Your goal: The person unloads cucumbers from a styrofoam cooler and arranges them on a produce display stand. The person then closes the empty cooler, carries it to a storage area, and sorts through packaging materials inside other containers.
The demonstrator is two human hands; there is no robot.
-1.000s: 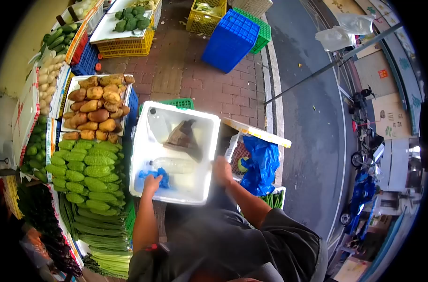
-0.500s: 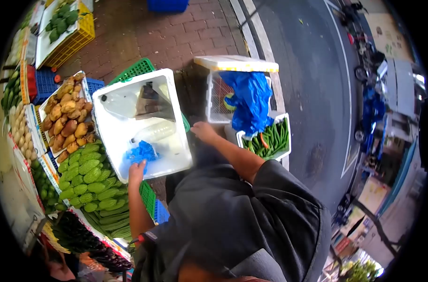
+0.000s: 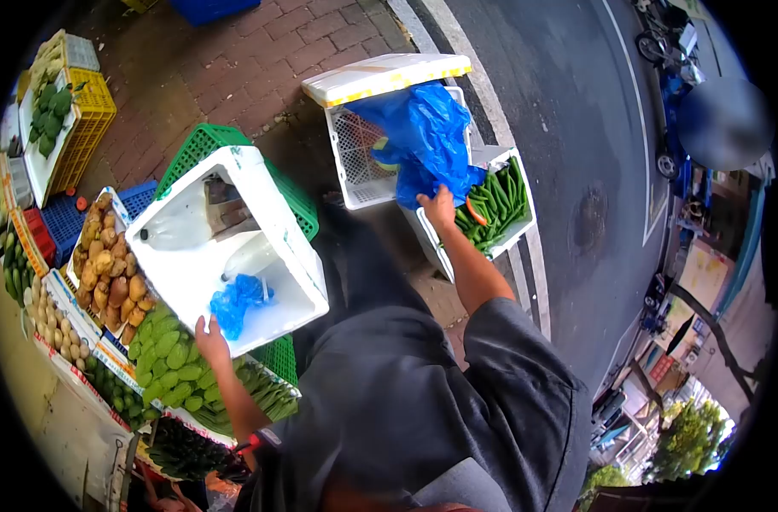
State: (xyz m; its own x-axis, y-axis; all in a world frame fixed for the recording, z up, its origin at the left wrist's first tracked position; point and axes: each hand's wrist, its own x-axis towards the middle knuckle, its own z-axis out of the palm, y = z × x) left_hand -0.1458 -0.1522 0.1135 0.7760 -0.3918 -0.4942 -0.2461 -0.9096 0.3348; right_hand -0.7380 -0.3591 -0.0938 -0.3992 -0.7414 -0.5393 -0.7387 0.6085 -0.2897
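Right hand [image 3: 437, 211] at blue bag [image 3: 427, 128], left hand [image 3: 212, 343] gripping foam box [image 3: 284, 247]; labels [image 3: 28, 242] unreadable

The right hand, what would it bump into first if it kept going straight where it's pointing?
Probably the blue plastic bag, just ahead of the right hand. They may even be touching; depth is hard to judge here.
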